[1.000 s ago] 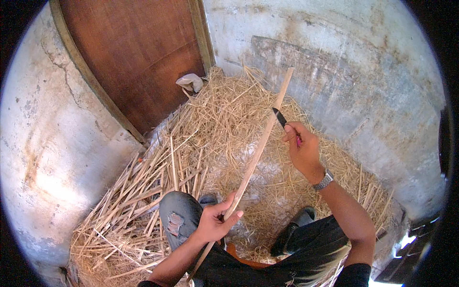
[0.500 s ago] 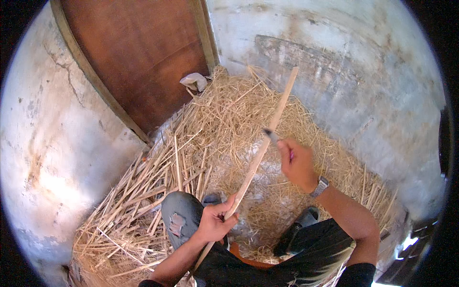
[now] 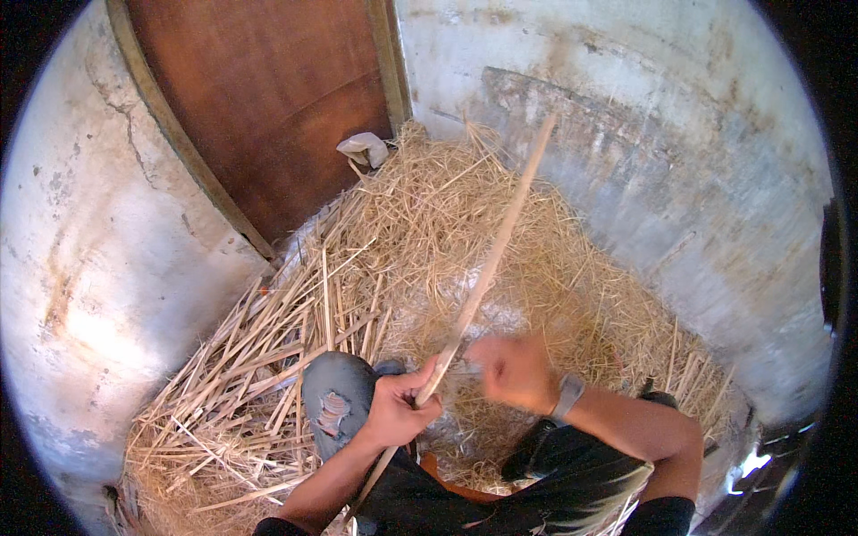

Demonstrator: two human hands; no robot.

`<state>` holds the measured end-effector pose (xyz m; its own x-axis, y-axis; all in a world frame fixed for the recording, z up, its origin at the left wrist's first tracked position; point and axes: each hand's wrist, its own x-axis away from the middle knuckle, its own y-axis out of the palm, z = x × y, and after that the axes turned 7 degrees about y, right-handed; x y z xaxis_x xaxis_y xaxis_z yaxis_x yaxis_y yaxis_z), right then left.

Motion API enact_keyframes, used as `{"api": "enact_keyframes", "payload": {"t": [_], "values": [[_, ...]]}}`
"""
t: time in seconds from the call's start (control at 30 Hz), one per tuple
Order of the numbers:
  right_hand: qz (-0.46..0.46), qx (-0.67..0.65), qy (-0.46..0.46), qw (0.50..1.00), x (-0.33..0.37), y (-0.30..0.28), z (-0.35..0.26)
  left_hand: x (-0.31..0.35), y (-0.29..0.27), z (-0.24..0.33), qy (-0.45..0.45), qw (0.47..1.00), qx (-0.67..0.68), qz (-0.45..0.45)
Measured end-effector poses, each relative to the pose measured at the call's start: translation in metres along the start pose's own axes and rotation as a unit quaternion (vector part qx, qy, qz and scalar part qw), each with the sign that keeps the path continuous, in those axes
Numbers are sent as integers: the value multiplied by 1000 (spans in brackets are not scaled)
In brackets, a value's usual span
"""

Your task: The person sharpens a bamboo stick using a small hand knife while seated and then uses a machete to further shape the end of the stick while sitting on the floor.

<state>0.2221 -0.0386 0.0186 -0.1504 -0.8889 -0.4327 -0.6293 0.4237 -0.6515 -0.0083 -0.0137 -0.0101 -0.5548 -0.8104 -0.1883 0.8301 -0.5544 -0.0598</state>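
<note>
The left hand (image 3: pixel 402 411) has its fingers curled tightly around the lower part of a long, flat, pale tan wooden strip (image 3: pixel 501 237), which slants up and away between the knees, a grip that probably steadies it while leaving the upper length free. The bare right hand (image 3: pixel 520 371), above a grey-banded wristwatch (image 3: pixel 567 396), is just beside the strip (too blurred to tell how its fingers stand or what they hold). Dry, tangled golden shavings (image 3: pixel 438 201) and stiff, straight-edged slats (image 3: pixel 259 357) cover the floor.
</note>
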Motion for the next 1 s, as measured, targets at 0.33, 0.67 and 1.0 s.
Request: {"api": "enact_keyframes", "payload": {"t": [0.33,0.67,1.0], "values": [[47,-23,9,999,-25,-11,-3,3,-4,-3,8,999,31,-11],[98,18,26,995,-45,-33,6,6,1,5,43,998,27,-43],[-4,-24,-29,999,-27,-18,14,10,-1,-4,19,997,79,15]]}}
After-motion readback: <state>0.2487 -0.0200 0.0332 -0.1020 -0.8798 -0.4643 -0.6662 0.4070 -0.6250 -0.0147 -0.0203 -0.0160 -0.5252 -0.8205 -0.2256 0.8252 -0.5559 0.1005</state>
